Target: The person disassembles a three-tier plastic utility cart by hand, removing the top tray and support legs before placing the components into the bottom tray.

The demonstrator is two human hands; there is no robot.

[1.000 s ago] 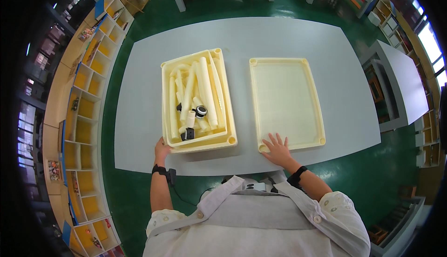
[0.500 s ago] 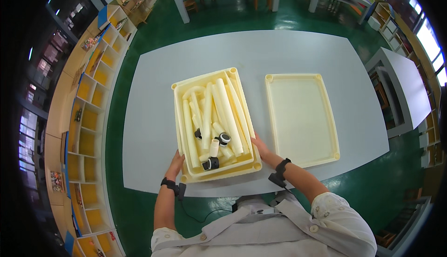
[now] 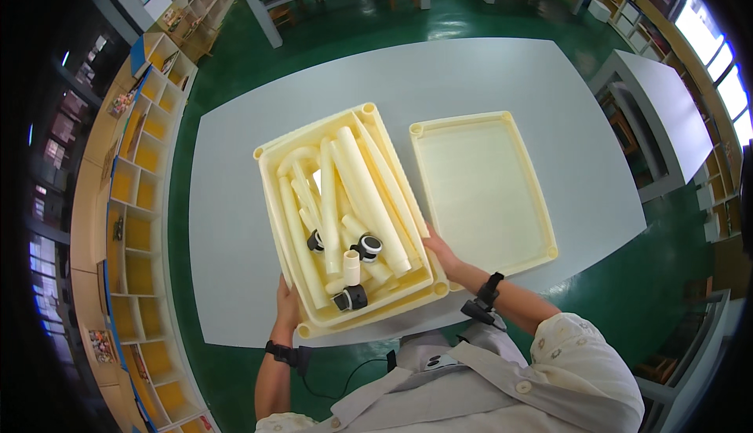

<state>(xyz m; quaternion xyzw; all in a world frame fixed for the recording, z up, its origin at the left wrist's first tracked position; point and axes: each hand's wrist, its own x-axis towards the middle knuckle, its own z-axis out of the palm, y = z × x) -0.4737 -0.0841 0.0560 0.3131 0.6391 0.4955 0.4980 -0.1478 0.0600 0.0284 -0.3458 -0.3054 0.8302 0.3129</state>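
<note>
While gripped at its near corners, cream bin (image 3: 274, 168) of pale tubes (image 3: 367, 190), left hand (image 3: 287, 303) and right hand (image 3: 441, 250) closed on rim, empty tray (image 3: 480, 190) just beyond right hand, grey table (image 3: 235, 158) beneath.

A shallow cream tray (image 3: 482, 190) is lying on the grey table (image 3: 486, 80), its inside bare. Yellow cubby shelves (image 3: 133, 198) are running along the left over the green floor (image 3: 345, 25), and further grey tables (image 3: 667, 119) are standing at the right and at the top.
</note>
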